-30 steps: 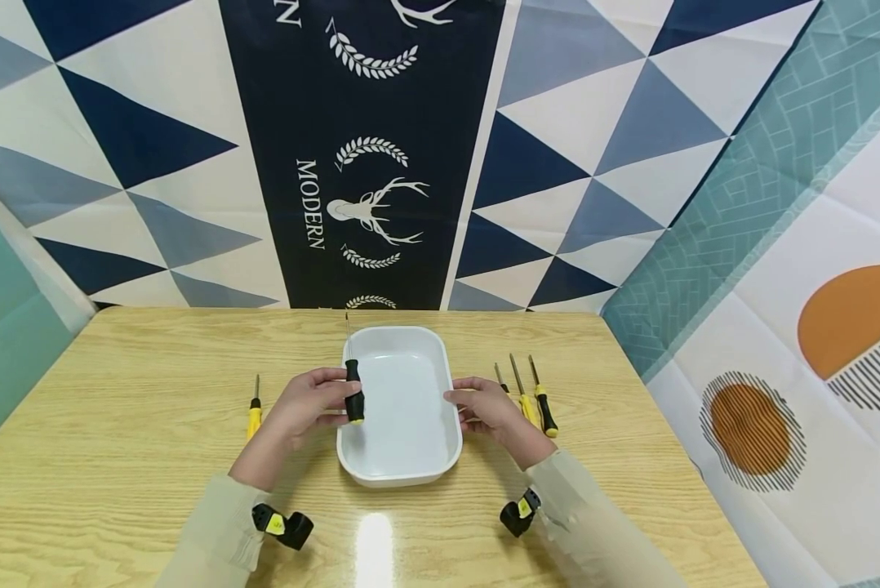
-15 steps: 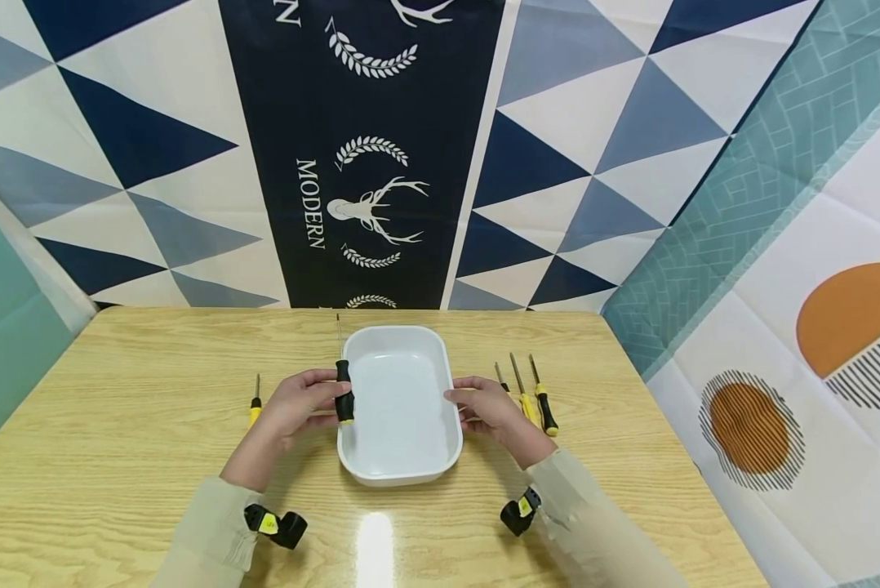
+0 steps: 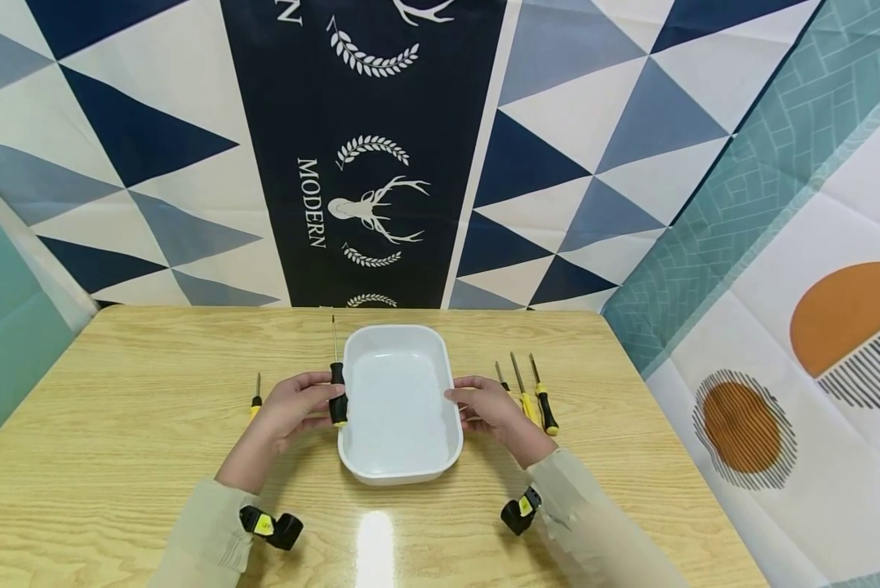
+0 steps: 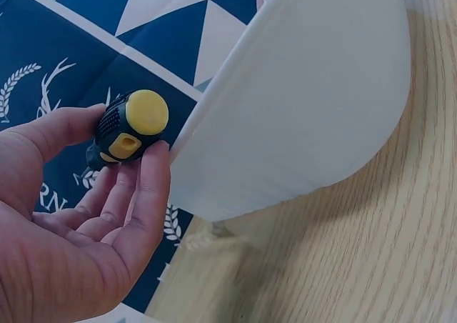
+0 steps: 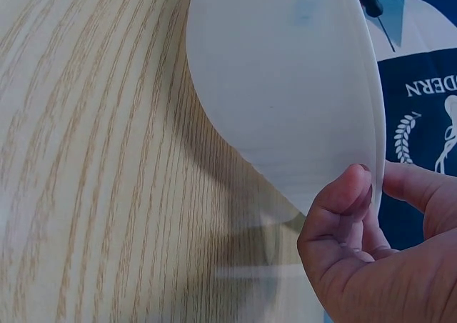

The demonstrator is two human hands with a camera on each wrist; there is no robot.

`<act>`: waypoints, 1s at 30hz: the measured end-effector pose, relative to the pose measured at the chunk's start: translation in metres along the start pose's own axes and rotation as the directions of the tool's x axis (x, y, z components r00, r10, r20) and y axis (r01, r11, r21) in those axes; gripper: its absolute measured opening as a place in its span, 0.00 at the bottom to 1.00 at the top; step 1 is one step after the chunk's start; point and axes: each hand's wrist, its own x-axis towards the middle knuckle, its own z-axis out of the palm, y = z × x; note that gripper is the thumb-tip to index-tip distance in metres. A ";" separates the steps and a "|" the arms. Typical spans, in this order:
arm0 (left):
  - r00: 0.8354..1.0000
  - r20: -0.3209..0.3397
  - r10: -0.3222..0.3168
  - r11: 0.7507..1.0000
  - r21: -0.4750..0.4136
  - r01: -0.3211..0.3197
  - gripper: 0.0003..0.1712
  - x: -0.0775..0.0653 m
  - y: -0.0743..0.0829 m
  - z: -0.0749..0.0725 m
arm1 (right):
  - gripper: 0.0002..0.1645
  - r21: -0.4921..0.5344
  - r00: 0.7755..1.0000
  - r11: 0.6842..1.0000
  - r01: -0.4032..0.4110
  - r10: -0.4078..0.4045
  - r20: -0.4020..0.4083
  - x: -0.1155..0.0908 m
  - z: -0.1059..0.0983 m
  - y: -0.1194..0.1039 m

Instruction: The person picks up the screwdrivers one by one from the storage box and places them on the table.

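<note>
My left hand (image 3: 289, 408) pinches a screwdriver (image 3: 338, 396) by its black handle, between the thumb and the fingers. The shaft points toward the back wall, and the yellow handle end (image 4: 147, 112) faces the left wrist camera. The screwdriver is just left of a white plastic tray (image 3: 399, 472); the fingers lie close to the tray's left rim, and whether they touch it I cannot tell. On the opposite side my right hand (image 3: 490, 412) grips the tray's right rim, thumb on the inner side and curled fingers (image 5: 343, 194) outside, underneath. Inside the tray nothing lies.
Right of the right hand lie three screwdrivers, among them a yellow one (image 3: 526, 400) and a black-and-yellow one (image 3: 546, 404). Another yellow-handled screwdriver (image 3: 255, 404) lies left, partly behind the left forearm. The wooden table (image 3: 117, 457) meets a patterned wall covering at the back.
The left hand has drawn the screwdriver a little to the left, from over the tray's left rim to just outside it. My right hand and the tray have stayed in place.
</note>
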 end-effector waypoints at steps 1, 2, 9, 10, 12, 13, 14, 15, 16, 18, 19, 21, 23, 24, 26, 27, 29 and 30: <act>1.000 0.002 0.001 1.000 -0.001 -0.001 0.34 0.000 0.000 -0.001 | 0.22 -0.001 1.000 1.000 -0.001 0.001 -0.001 0.000 0.000 0.000; 1.000 0.002 0.001 1.000 -0.003 -0.001 0.34 0.000 -0.001 -0.002 | 0.22 -0.003 1.000 1.000 -0.002 0.002 -0.002 0.000 0.000 0.000; 1.000 0.009 0.015 1.000 -0.017 -0.015 0.35 -0.003 -0.001 -0.008 | 0.22 0.001 1.000 1.000 -0.008 0.008 -0.003 0.000 0.000 0.000; 1.000 0.010 0.017 1.000 -0.014 -0.017 0.35 -0.003 -0.002 -0.009 | 0.22 0.001 1.000 1.000 -0.008 0.008 -0.003 0.000 0.000 0.000; 1.000 0.010 0.018 1.000 -0.007 -0.018 0.35 -0.003 -0.003 -0.011 | 0.22 0.002 1.000 1.000 -0.006 0.006 -0.002 0.000 0.000 0.000; 1.000 0.007 0.016 1.000 -0.003 -0.016 0.35 -0.003 -0.004 -0.012 | 0.22 0.001 1.000 1.000 -0.005 0.005 -0.001 0.000 0.000 0.000; 1.000 0.005 0.014 1.000 0.003 -0.014 0.36 -0.003 -0.004 -0.013 | 0.21 0.001 1.000 1.000 -0.004 0.004 0.000 0.000 0.000 0.000; 1.000 0.002 0.012 1.000 0.007 -0.012 0.36 -0.003 -0.005 -0.014 | 0.21 0.000 1.000 1.000 -0.003 0.003 0.001 0.000 0.000 0.000; 1.000 -0.003 0.009 1.000 0.014 -0.009 0.36 -0.003 -0.006 -0.015 | 0.21 0.001 1.000 1.000 -0.002 0.002 0.002 0.001 0.000 0.000; 1.000 -0.011 0.000 1.000 0.022 0.000 0.36 -0.003 -0.007 -0.016 | 0.21 0.000 1.000 1.000 0.000 0.000 0.004 0.001 0.000 0.000; 1.000 -0.015 -0.003 1.000 0.025 0.003 0.36 -0.003 -0.008 -0.017 | 0.21 0.001 1.000 1.000 -0.001 0.001 0.004 0.001 0.000 0.000; 1.000 -0.027 -0.012 0.999 0.029 0.013 0.36 -0.003 -0.010 -0.018 | 0.22 0.001 1.000 1.000 0.000 0.000 0.007 0.000 0.000 0.000; 0.999 -0.030 -0.018 0.999 0.032 0.019 0.36 -0.002 -0.011 -0.020 | 0.22 0.000 1.000 1.000 0.001 -0.001 0.010 0.000 0.000 0.000; 0.999 -0.035 -0.022 0.999 0.029 0.023 0.36 -0.002 -0.012 -0.020 | 0.22 -0.001 1.000 1.000 0.001 -0.001 0.010 0.000 0.000 0.000; 0.999 -0.040 -0.032 0.999 0.029 0.033 0.36 -0.002 -0.013 -0.022 | 0.22 -0.001 1.000 1.000 0.002 -0.002 0.009 0.000 0.000 0.000; 0.999 -0.038 -0.033 0.999 0.028 0.034 0.36 -0.002 -0.013 -0.023 | 0.22 -0.001 1.000 1.000 0.002 -0.002 0.007 0.000 0.000 0.000; 0.999 -0.034 -0.035 0.999 0.029 0.036 0.36 -0.002 -0.014 -0.024 | 0.22 0.000 1.000 1.000 0.001 -0.001 0.005 0.000 0.000 -0.001; 0.999 -0.035 -0.038 0.999 0.029 0.040 0.36 -0.001 -0.015 -0.024 | 0.22 -0.001 1.000 1.000 0.001 -0.001 0.004 0.000 0.000 -0.001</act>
